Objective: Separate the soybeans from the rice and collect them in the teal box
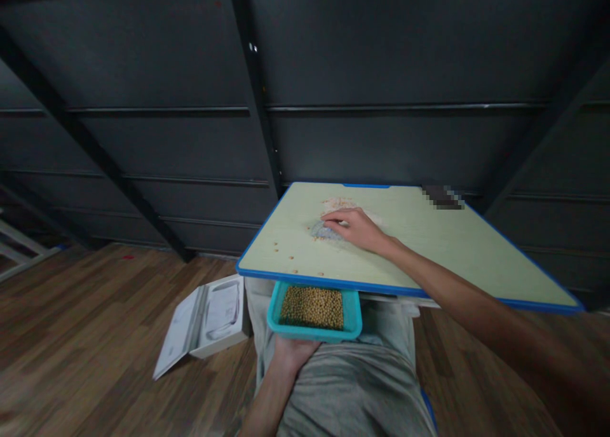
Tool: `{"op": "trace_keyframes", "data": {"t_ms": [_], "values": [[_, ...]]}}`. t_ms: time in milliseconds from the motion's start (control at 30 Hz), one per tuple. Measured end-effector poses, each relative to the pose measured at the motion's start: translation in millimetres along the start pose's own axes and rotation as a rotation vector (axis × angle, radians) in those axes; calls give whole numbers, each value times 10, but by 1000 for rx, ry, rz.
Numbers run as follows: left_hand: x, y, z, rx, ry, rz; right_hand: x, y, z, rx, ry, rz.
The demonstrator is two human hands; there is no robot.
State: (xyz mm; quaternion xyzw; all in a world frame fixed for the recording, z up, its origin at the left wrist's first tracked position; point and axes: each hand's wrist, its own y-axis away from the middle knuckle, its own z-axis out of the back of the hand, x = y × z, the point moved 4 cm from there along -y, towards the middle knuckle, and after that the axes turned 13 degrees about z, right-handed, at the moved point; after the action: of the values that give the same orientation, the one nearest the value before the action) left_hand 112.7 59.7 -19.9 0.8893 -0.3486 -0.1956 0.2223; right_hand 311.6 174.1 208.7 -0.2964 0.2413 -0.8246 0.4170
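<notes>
My left hand supports a turquoise plastic tray from below, at the table's front edge over my lap. The tray holds many small round tan beans, like soybeans. My right hand is over the middle of the table, its thumb and fingers bent close together in a pinch. Whatever is between its fingertips is too small to make out. Just under and left of them lies a greyish patch, partly hidden by the hand. Behind the fingers is a scatter of pale pinkish-tan bits.
The pale table top has a blue rim. Several loose beans lie on its left part. A dark, pixelated object rests at the back right. An open white box stands on the wooden floor. A dark panelled wall rises behind.
</notes>
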Motion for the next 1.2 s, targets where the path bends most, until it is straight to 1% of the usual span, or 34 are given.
{"op": "trace_keyframes", "data": {"t_ms": [167,433,733,967,1100,1200], "values": [[1,18,-29,0,-19,-1,24,-2,-12,13,-24,16],[3,10,-9,57,-20,5,126,-8,-38,47,-63,60],[17,9,-58,105,-7,5,232,-16,-57,64,-123,100],[6,-2,-21,85,-40,13,269,-4,-91,78,-191,72],[10,13,-43,85,-35,5,290,17,-138,72,-268,52],[14,30,-76,87,-24,-14,315,24,-164,89,-284,46]]}}
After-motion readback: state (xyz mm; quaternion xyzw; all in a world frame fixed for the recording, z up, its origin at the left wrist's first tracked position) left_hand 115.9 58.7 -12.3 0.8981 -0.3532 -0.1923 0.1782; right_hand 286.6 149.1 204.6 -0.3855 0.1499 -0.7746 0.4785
